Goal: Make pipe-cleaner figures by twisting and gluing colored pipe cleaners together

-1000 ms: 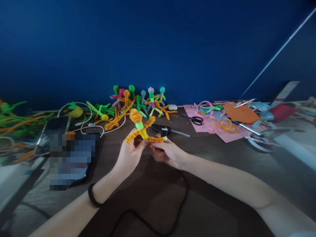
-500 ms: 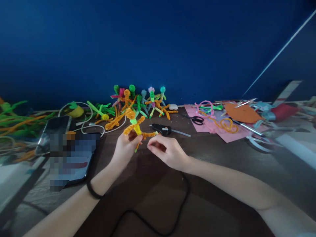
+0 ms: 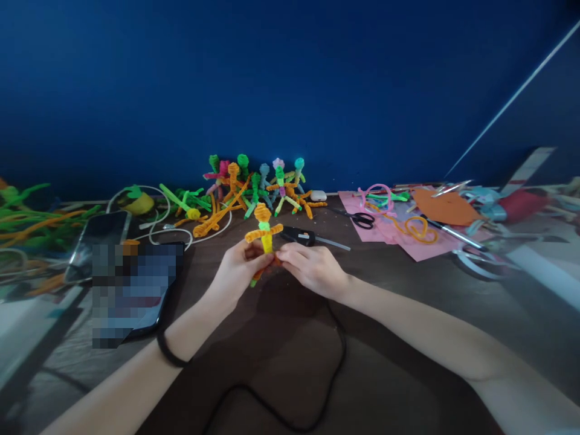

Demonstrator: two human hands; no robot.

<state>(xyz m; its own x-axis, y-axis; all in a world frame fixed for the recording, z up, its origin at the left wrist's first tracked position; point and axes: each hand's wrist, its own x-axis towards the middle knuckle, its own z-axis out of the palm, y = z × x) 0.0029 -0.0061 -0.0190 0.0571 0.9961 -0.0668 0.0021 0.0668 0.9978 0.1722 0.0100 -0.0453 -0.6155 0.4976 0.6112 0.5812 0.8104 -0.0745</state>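
An orange and yellow pipe cleaner figure, with a green band at its neck, is upright between my hands. My left hand pinches its lower body, and one green-tipped leg pokes out below the fingers. My right hand is closed at the figure's other leg, which the fingertips mostly cover. Just behind my right hand lies a black glue gun with a clear glue stick out of its back. Its black cord loops over the dark table toward me.
Several finished pipe cleaner figures stand along the blue wall. On the left lie a phone, a tablet-like device and a white cable. Black scissors, pink paper and orange paper are at the right.
The figure has come upright and moved slightly right with my left hand. My right hand's fingers have closed in on its leg, which stuck out free before.
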